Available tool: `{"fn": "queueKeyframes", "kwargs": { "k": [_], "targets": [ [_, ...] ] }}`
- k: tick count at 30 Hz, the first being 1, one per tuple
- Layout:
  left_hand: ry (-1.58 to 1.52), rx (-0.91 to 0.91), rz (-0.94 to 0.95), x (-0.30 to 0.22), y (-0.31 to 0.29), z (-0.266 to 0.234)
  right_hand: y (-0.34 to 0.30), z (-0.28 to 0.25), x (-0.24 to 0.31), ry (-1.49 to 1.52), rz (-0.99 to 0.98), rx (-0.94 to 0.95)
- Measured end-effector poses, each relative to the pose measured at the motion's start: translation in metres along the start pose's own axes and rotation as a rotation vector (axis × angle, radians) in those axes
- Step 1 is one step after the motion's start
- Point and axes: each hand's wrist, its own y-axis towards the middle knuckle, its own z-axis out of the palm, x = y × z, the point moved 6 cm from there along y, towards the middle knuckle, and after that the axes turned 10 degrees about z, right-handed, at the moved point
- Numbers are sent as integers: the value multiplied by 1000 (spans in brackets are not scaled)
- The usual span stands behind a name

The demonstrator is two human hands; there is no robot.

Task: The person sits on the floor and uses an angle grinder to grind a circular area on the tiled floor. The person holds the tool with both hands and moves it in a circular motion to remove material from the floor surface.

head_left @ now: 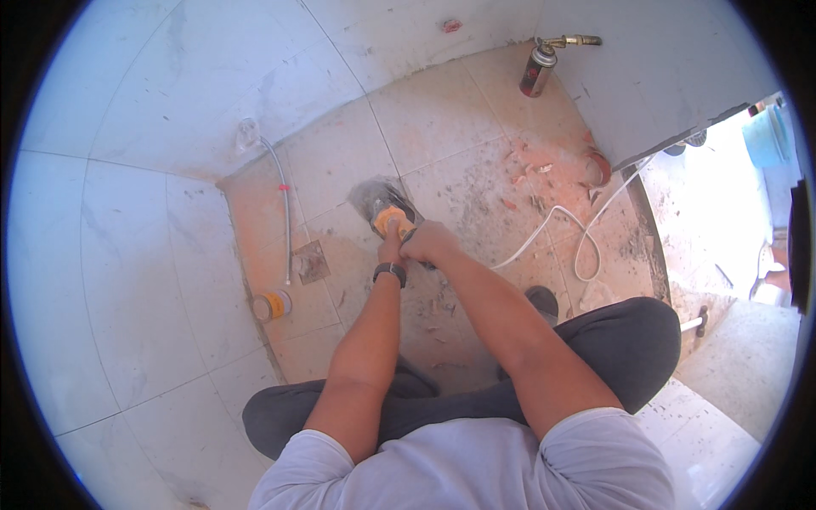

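Observation:
Both my hands are closed around a yellow-and-black angle grinder, held low against the tiled floor. My left hand, with a dark watch at its wrist, grips the yellow body. Close beside it, my right hand wraps the rear part of the tool. A dark, dusty patch spreads over the tile at the grinder's front end, and its disc cannot be made out. From near the right hand a white cord runs off to the right.
A gas canister with a torch head stands in the far right corner. Reddish debris and an orange-red ring lie nearer. Along the left wall are a flexible hose, a square drain and a yellow-labelled can.

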Motion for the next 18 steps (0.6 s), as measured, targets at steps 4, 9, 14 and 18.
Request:
{"fn": "queueKeyframes", "kwargs": {
  "k": [4,9,14,18],
  "targets": [
    [-25,-17,-24,5,2,-4,-3,-1,3,-45,-13,-35],
    [-54,-11,5,2,-1,-1,1,-4,4,-77,-27,3],
    [-24,1,-6,1,0,1,3,0,1,-33,-10,-24],
    [-49,34,7,1,0,1,0,2,2,-20,-11,-56]
  ]
}}
